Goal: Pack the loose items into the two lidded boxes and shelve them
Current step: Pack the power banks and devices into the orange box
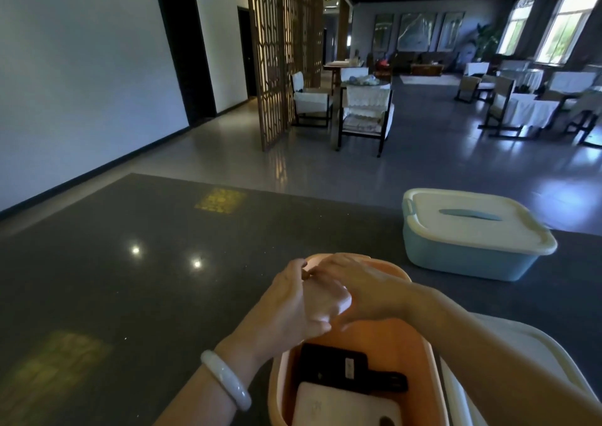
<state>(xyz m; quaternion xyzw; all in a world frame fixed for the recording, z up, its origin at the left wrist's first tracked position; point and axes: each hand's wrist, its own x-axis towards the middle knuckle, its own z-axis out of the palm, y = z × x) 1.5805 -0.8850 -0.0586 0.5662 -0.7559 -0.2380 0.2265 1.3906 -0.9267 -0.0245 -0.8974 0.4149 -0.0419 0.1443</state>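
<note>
Left hand (290, 305) and right hand (361, 284) meet over the open orange box (277, 376) at 6 o'clock on the desk (130, 279). The left fingers are curled, but I cannot tell whether either hand is pinching anything. A black item (332, 367) and a white item (342, 406) lie inside. The blue box (456, 253), lidded, sits at 2 o'clock, and a loose lid (553, 344) at 4.

Over the open orange plastic box (400, 341) at 6 o'clock, the left hand (293, 308) and the right hand (361, 285) touched each other. Inside lay a flat black object (329, 365) and a flat white one (342, 406). A pale-blue plastic box with a cream lid (456, 253) stood at 2 o'clock.
</note>
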